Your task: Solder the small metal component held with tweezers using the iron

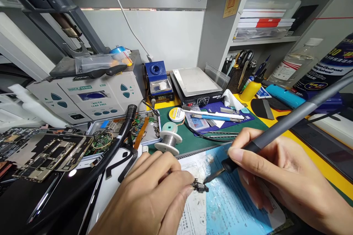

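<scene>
left hand (154,194) is pinching a small dark electronic part (201,187) between thumb and forefinger, over a blue-and-white printed sheet (231,209) | right hand (278,169) is closing round a soldering iron (284,122), tip hovering at or touching the part, I'm not managing to tell which | solder spool (169,141) is sitting just beyond the left hand | QUICK rework station (73,106) is standing back left

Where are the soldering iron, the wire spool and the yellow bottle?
Soldering iron (284,125), head view: on its grey handle.
Wire spool (169,140), head view: on the wound wire.
Yellow bottle (250,91), head view: on the bottle's body.
</scene>
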A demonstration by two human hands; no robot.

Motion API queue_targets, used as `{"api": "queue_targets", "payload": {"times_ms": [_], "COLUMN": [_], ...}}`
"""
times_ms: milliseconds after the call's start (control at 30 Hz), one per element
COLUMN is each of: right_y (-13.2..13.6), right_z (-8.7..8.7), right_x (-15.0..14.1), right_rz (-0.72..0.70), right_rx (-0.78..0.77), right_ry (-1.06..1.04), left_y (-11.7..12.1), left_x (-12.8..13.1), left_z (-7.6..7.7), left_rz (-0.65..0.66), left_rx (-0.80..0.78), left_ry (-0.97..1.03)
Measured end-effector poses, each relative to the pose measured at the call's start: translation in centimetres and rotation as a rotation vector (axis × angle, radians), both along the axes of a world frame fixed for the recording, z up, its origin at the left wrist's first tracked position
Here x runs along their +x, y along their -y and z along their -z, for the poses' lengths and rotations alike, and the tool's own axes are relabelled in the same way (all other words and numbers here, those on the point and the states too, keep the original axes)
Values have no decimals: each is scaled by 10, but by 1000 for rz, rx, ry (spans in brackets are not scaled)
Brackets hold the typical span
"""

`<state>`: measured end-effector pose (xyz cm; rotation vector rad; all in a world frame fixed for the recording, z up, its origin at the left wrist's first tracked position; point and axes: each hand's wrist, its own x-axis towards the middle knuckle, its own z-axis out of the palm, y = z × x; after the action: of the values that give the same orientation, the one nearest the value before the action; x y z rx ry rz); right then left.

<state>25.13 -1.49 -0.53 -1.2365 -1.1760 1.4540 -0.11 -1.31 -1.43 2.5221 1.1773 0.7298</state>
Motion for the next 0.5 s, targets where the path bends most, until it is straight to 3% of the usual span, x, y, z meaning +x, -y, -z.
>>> {"api": "queue_targets", "payload": {"times_ms": [500], "right_y": [0], "right_z": [0], "right_x": [3], "right_rz": [-3], "right_rx": [-16], "right_ry": [-16], "left_y": [0], "left_x": [-3], "left_z": [5], "left_rz": [9], "left_rx": [-46], "left_ry": [-29]}}
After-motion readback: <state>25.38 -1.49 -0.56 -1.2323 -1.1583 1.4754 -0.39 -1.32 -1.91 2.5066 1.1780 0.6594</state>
